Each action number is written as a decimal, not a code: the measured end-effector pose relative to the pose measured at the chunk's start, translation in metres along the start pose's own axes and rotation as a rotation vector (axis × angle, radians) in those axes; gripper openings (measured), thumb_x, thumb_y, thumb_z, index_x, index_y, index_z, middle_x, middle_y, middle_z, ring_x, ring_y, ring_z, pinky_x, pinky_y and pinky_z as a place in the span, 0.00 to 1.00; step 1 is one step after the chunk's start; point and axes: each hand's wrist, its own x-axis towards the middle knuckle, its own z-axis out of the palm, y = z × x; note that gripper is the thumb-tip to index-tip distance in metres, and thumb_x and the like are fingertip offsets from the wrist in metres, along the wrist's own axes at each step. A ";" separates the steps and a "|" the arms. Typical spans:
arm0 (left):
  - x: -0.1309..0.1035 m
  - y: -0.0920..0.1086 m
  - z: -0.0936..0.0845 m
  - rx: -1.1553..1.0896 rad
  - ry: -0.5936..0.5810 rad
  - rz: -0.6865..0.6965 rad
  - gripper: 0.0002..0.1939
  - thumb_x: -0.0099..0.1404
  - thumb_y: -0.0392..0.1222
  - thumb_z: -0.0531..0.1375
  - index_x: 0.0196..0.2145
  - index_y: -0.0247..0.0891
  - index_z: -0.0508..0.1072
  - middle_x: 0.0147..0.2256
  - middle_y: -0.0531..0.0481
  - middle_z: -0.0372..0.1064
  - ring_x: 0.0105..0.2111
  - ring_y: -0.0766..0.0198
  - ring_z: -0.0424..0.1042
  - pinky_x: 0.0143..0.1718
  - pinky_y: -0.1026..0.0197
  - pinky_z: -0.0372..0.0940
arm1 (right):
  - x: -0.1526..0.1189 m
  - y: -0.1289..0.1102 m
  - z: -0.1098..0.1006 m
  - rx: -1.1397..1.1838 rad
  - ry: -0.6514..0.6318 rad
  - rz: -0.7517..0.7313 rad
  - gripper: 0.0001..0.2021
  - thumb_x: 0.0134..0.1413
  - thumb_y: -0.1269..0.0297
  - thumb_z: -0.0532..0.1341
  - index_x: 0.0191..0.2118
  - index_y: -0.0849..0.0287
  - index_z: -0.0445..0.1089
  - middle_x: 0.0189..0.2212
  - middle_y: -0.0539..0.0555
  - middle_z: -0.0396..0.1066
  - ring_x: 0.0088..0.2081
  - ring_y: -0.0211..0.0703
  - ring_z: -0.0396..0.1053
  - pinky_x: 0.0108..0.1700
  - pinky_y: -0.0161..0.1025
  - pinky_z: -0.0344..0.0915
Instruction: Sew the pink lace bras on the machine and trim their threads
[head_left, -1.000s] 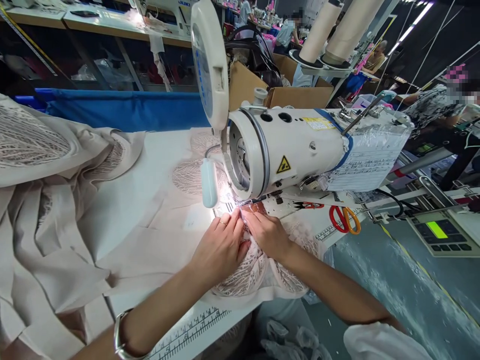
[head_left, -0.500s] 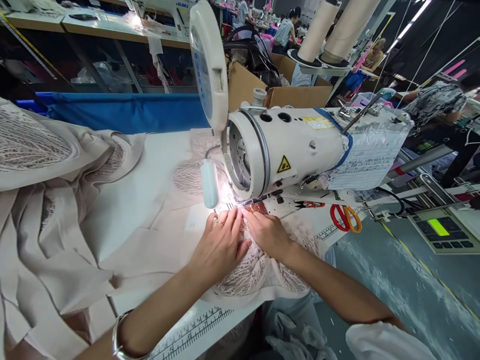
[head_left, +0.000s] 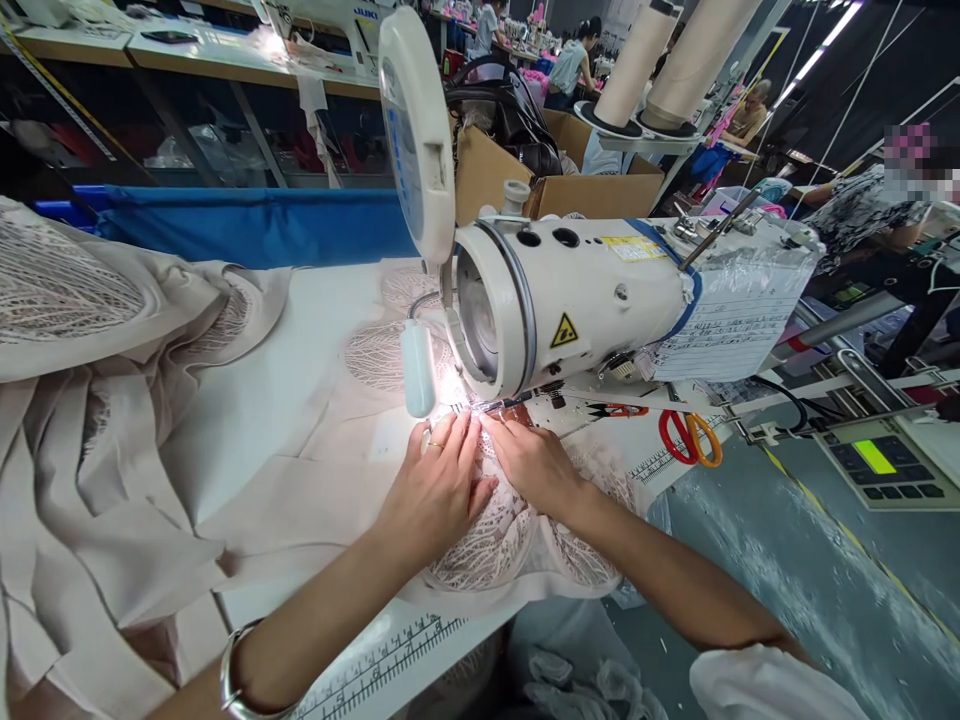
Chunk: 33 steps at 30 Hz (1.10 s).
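Observation:
A pale pink lace bra (head_left: 480, 550) lies under the head of a white sewing machine (head_left: 585, 300), its cups facing me. My left hand (head_left: 439, 485) rests on the fabric left of the needle area, fingers stretched forward and thumb apart. On the other side, my right hand (head_left: 534, 465) has its fingers bent and pressed together on the bra's fabric. Both hands' fingertips nearly meet just in front of the lit stitching spot. The needle tip itself is too small to make out. More joined lace pieces (head_left: 375, 355) spread behind the machine's small lamp (head_left: 418, 368).
Pale fabric pieces (head_left: 97, 500) are heaped at the left. Red-and-orange-handled scissors (head_left: 690, 438) and small snips (head_left: 619, 410) lie to the right. A control box (head_left: 889, 460) sits beyond them. Thread cones (head_left: 637, 70) and a cardboard box (head_left: 600, 193) stand behind; people work farther back.
My left hand has shifted very slightly left. My right hand stays nearly in place. The mechanism inside the machine's open round end now looks like a pale blurred disc.

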 end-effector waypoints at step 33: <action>0.003 -0.015 -0.008 -0.023 -0.032 0.215 0.16 0.71 0.39 0.52 0.42 0.26 0.77 0.46 0.30 0.72 0.53 0.40 0.68 0.54 0.40 0.65 | -0.020 -0.003 -0.026 0.222 0.087 0.070 0.04 0.68 0.68 0.56 0.39 0.59 0.68 0.39 0.56 0.68 0.42 0.48 0.66 0.44 0.43 0.67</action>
